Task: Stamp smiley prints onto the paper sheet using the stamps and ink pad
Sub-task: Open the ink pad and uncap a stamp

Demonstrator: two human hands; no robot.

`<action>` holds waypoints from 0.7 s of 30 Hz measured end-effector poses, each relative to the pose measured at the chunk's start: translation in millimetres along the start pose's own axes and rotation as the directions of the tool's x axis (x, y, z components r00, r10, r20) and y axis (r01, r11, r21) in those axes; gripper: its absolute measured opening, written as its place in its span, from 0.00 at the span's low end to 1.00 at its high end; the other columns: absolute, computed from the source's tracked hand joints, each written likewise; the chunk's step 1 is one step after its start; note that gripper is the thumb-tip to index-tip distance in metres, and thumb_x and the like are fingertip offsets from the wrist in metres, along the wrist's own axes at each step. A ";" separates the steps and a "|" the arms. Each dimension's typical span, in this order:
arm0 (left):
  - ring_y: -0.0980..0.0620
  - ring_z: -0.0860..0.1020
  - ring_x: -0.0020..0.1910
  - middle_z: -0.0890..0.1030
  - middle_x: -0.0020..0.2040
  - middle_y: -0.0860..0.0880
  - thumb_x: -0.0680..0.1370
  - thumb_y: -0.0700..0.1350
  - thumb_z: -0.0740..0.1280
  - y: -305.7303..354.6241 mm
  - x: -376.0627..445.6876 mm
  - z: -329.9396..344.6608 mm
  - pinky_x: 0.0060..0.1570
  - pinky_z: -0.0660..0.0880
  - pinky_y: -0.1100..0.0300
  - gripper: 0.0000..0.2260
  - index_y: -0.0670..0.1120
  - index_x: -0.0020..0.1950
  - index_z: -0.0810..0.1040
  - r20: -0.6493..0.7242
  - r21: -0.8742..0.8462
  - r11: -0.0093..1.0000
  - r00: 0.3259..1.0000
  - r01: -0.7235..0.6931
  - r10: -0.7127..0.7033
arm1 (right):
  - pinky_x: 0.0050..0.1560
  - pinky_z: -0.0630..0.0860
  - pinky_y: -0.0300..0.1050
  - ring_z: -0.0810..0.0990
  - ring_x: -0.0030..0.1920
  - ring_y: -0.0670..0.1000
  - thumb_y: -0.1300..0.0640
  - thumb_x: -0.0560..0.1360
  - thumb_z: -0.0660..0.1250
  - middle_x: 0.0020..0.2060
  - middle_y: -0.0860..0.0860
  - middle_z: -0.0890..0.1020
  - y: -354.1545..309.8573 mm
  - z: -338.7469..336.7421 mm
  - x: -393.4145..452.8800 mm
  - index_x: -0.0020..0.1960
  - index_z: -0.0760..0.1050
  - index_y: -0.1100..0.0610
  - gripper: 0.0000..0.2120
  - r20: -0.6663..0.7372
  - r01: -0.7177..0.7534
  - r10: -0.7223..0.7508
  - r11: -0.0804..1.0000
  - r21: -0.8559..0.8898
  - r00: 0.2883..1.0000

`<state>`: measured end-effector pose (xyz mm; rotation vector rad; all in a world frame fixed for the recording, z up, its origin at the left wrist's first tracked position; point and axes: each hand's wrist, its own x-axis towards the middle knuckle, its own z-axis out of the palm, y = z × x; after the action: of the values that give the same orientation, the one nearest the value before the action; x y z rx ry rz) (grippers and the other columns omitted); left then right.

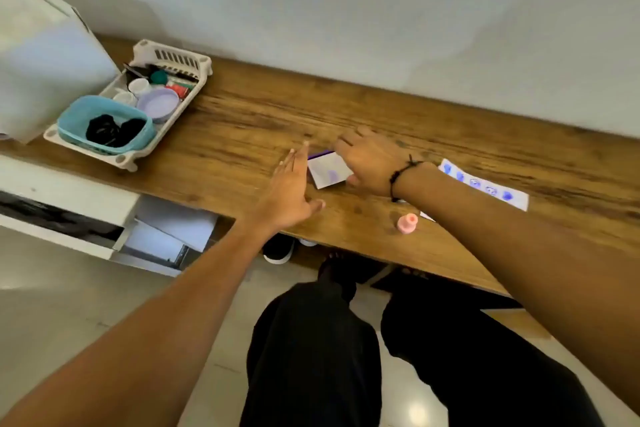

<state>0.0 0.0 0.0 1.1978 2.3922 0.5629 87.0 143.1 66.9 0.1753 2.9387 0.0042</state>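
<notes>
We frame ink pad (328,170) on desk (242,121): left hand (289,191) flat, empty, at its left edge; right hand (372,163) spread on its right side, grip unclear. Pink stamp (407,224) upright, paper sheet (485,187) right of pad, parked clear, we judge.
</notes>
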 end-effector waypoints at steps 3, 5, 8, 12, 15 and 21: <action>0.47 0.54 0.77 0.55 0.78 0.45 0.69 0.49 0.72 -8.0 10.9 4.0 0.73 0.52 0.56 0.49 0.43 0.77 0.40 -0.025 -0.063 0.998 1.000 -0.012 0.010 | 0.58 0.70 0.53 0.69 0.61 0.59 0.51 0.70 0.68 0.63 0.58 0.70 -2.0 17.0 26.3 0.64 0.65 0.60 0.26 0.094 0.054 -0.045 0.994 -0.091 0.995; 0.48 0.58 0.75 0.59 0.76 0.46 0.69 0.49 0.72 -12.2 16.2 5.9 0.71 0.54 0.58 0.50 0.43 0.77 0.40 -0.032 -0.076 0.997 0.999 -0.018 0.016 | 0.55 0.71 0.53 0.68 0.60 0.60 0.47 0.66 0.71 0.62 0.58 0.69 -1.1 26.1 36.2 0.64 0.64 0.59 0.33 0.140 0.079 -0.061 0.990 -0.120 0.988; 0.48 0.60 0.74 0.63 0.74 0.46 0.69 0.49 0.72 -19.1 20.4 10.9 0.68 0.53 0.65 0.49 0.42 0.77 0.41 -0.058 -0.104 0.994 0.998 -0.029 0.023 | 0.53 0.73 0.54 0.69 0.59 0.60 0.48 0.66 0.70 0.60 0.58 0.70 2.2 37.7 43.9 0.63 0.64 0.59 0.31 0.091 0.120 -0.109 0.985 -0.126 0.990; 0.48 0.60 0.72 0.66 0.72 0.45 0.69 0.50 0.72 -21.0 23.2 14.3 0.61 0.51 0.71 0.49 0.42 0.77 0.42 -0.084 -0.106 0.994 0.996 -0.041 0.032 | 0.54 0.75 0.55 0.70 0.58 0.58 0.47 0.69 0.68 0.60 0.58 0.72 3.1 41.5 49.3 0.62 0.65 0.59 0.27 0.045 0.138 -0.135 0.989 -0.059 0.990; 0.48 0.59 0.71 0.65 0.72 0.45 0.68 0.50 0.73 -19.5 23.6 13.9 0.66 0.57 0.61 0.49 0.43 0.77 0.42 -0.080 -0.104 0.994 0.996 -0.037 0.028 | 0.53 0.72 0.53 0.68 0.61 0.57 0.44 0.64 0.71 0.62 0.56 0.70 6.6 33.1 52.9 0.63 0.63 0.58 0.34 0.097 0.085 -0.084 0.996 -0.003 0.992; 0.49 0.59 0.71 0.65 0.73 0.46 0.68 0.50 0.73 -17.6 23.2 12.9 0.66 0.55 0.62 0.50 0.42 0.77 0.41 -0.080 -0.108 0.994 0.996 -0.035 0.027 | 0.50 0.65 0.45 0.67 0.57 0.56 0.47 0.61 0.74 0.58 0.56 0.71 25.4 9.6 54.5 0.60 0.64 0.57 0.34 0.032 0.058 -0.065 0.982 0.181 0.997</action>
<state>-17.6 11.5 -24.0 1.1879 2.3765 0.7539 38.8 174.7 47.2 0.1088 2.9029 -0.2719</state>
